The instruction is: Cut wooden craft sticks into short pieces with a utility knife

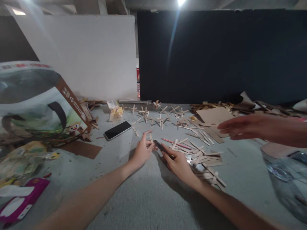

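Note:
In the head view, my left hand (142, 150) pinches a short wooden craft stick (151, 138), which stands up from the fingertips. My right hand (178, 162) is closed round a slim dark tool that looks like a utility knife (164, 148). Its front end meets my left fingers at the stick; the exact contact is too small to make out. Just right of my right hand lies a loose heap of craft sticks (203, 157), with a pink patterned pencil (177, 143) at its far side. Beyond both hands, several sticks joined into crossed shapes (160, 119) stand on the grey table.
A black phone (118, 130) lies left of my hands, near a brown cardboard piece (82, 149). A large printed bag (43, 105) and a magenta pack (24, 199) are at left. Another person's hand (251, 126) reaches in from the right over cardboard sheets (213, 115). A clear plastic bottle (280, 172) lies below it.

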`<action>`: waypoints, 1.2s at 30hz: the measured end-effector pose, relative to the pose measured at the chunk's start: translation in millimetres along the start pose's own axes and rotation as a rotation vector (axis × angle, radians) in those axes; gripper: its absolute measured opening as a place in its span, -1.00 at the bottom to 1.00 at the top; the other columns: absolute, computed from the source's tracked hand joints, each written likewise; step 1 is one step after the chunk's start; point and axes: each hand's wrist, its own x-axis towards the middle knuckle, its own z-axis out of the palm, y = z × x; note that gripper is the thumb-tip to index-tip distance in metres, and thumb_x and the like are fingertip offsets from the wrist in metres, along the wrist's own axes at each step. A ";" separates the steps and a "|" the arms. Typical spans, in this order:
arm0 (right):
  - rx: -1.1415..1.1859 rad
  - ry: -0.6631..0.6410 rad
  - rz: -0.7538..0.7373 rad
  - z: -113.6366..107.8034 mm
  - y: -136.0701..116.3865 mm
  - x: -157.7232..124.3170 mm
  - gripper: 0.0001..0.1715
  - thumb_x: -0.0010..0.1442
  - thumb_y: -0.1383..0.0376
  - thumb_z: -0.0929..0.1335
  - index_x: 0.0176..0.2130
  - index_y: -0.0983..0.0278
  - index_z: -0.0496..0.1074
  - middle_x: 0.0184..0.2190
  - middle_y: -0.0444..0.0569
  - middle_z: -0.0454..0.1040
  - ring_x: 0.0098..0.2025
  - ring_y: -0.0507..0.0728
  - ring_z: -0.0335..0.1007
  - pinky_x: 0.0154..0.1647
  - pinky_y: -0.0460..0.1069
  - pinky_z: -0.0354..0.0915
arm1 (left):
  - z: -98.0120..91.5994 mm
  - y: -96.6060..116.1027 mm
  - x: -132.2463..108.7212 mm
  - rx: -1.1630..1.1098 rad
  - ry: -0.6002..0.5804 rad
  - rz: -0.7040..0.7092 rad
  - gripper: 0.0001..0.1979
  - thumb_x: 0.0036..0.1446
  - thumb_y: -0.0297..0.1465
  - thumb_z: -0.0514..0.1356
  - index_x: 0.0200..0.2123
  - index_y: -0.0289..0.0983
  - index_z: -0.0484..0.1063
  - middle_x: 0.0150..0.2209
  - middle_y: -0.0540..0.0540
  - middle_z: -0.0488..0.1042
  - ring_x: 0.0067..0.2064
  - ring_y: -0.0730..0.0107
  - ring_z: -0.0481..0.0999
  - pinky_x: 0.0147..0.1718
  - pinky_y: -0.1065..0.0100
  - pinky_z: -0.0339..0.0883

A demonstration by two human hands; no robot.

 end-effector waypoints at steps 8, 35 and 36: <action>-0.120 0.053 -0.055 -8.3 1.9 0.7 -0.37 0.38 0.07 0.31 0.32 0.25 0.45 -0.40 -0.02 0.62 -0.53 0.10 0.42 -0.48 -0.03 0.35 | -2.6 1.5 0.3 -0.062 0.006 -0.023 -0.38 0.18 -0.32 0.31 0.26 -0.22 0.18 -0.41 0.02 0.60 -0.40 0.35 0.66 -0.32 0.35 0.53; -0.791 0.199 -0.462 -56.6 42.7 37.1 -0.49 0.44 0.01 0.21 -0.12 0.22 0.62 -0.16 0.16 0.62 -0.11 0.31 0.45 -0.04 0.21 0.32 | 1.4 -6.4 -2.9 -0.157 0.101 -0.054 -0.33 0.16 -0.33 0.33 0.28 -0.22 0.15 -0.41 0.02 0.57 -0.45 0.29 0.66 -0.48 0.38 0.52; -0.785 0.195 -0.470 -57.0 43.6 37.0 -0.49 0.44 0.01 0.22 -0.13 0.22 0.63 -0.16 0.16 0.62 -0.12 0.31 0.45 -0.04 0.20 0.32 | 1.8 -6.0 -3.4 -0.160 0.104 -0.056 -0.33 0.16 -0.34 0.32 0.28 -0.22 0.15 -0.41 0.02 0.56 -0.45 0.30 0.66 -0.48 0.39 0.51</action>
